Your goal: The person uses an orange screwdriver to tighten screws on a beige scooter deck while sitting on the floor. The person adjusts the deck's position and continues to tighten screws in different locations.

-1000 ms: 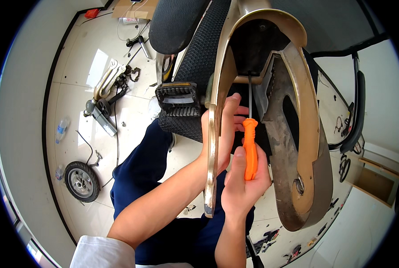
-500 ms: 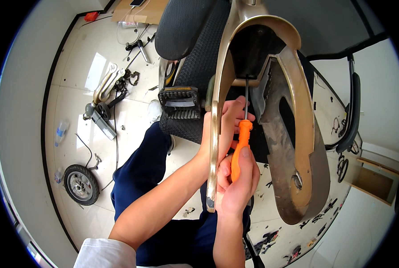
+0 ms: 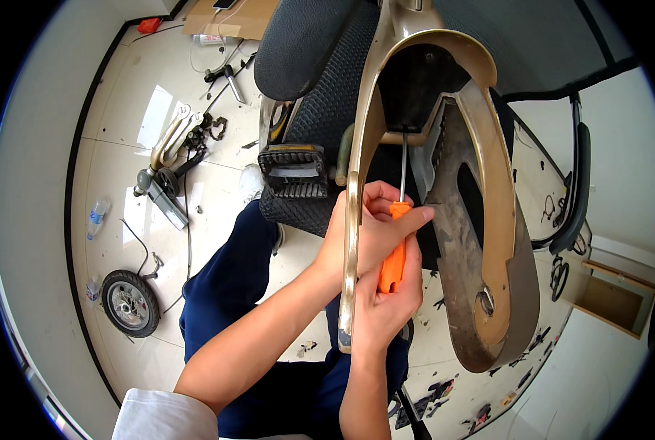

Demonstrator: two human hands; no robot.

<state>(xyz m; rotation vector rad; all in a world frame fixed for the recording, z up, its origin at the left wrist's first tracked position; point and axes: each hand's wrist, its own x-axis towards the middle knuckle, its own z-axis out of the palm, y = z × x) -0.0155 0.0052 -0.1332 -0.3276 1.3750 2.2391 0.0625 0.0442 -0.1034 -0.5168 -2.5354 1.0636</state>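
An orange-handled screwdriver point(image 3: 393, 257) points up, its metal shaft reaching a bolt area inside a gold-coloured curved frame point(image 3: 488, 147). My right hand point(image 3: 386, 301) grips the lower handle. My left hand point(image 3: 368, 231) wraps the upper handle and rests against the frame's left leg point(image 3: 351, 242). A dirty grey panel point(image 3: 463, 242) sits inside the frame's right side. A black textured seat point(image 3: 320, 88) and a black foot pedal point(image 3: 292, 170) lie just left of the frame.
On the pale tiled floor lie a small wheel point(image 3: 128, 303), a metal fork with parts point(image 3: 172, 158), a plastic bottle point(image 3: 96, 218), cables, a cardboard sheet point(image 3: 232, 18), and scattered small parts point(image 3: 488, 407) at lower right. A black tube point(image 3: 580, 183) stands right.
The screwdriver swung from tilted left to nearly upright, and both hands shifted slightly along the handle while turning it. The frame stayed put.
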